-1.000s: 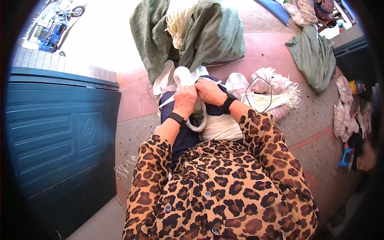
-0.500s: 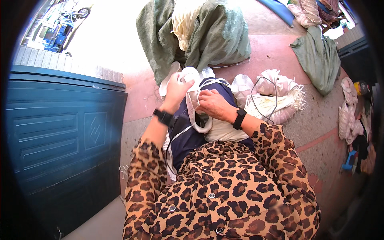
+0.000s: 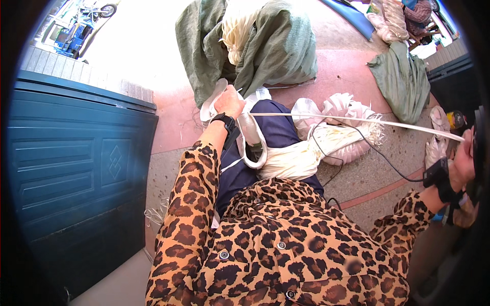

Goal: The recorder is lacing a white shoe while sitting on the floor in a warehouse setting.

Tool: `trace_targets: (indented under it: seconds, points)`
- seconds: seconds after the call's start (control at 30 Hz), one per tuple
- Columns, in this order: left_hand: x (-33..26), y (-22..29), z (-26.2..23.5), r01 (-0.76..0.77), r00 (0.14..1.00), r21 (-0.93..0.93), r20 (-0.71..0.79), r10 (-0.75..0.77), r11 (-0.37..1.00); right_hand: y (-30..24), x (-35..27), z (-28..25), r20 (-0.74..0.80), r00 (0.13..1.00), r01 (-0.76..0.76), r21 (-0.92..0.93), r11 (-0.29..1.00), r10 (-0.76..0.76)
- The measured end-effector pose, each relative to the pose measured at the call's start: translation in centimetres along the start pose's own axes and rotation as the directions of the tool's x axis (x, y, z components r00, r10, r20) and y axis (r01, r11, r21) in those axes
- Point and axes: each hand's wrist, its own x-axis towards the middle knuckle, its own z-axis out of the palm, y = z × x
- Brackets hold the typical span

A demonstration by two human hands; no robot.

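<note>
Clearly a long pale strip (image 3: pixel 357 121) is stretched taut between the two hands, which are spread wide apart: the left hand (image 3: pixel 228 102) pinches one end above the knee, over the dark trousers (image 3: pixel 278 130), and the right hand (image 3: pixel 462 162) grips the other end far out at the side. A bundle of pale fibre (image 3: pixel 301 153) lies across the lap, with fanned white bunches (image 3: pixel 337 109) on the floor just beyond. Judging by that bundle, plenty of material remains unseparated.
</note>
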Motion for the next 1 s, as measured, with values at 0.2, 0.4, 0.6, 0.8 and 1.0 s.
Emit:
trace_targets:
  seconds: [0.2, 0.4, 0.6, 0.8, 1.0]
  points:
    - [-0.9, -0.3, 0.4, -0.047, 0.999, 0.032, 0.01, 0.047, 0.998, -1.5, 0.6, -6.8, 0.033, 0.999, 0.033, 0.114, 0.993, -0.037]
    - [-0.4, -2.0, 1.4, -0.092, 0.988, -0.206, -0.137, 0.065, 0.974, 7.7, 1.1, -2.1, -0.203, 0.948, -0.301, -0.313, 0.901, 0.246]
    - [0.6, -3.0, 1.5, 0.019, 0.996, -0.365, -0.074, -0.049, 0.931, 26.2, -4.4, 11.9, 0.131, 0.748, -0.482, -0.565, 0.67, 0.65]
    - [1.8, -2.6, 2.9, 0.142, 0.988, -0.737, 0.145, -0.05, 0.661, 41.0, -12.9, 15.4, 0.539, 0.509, 0.057, -0.8, 0.598, 0.672]
    - [1.0, -2.3, 3.2, 0.037, 0.994, -0.305, -0.086, -0.066, 0.952, 36.4, -16.5, 18.2, 0.447, 0.589, 0.285, -0.895, 0.344, 0.674]
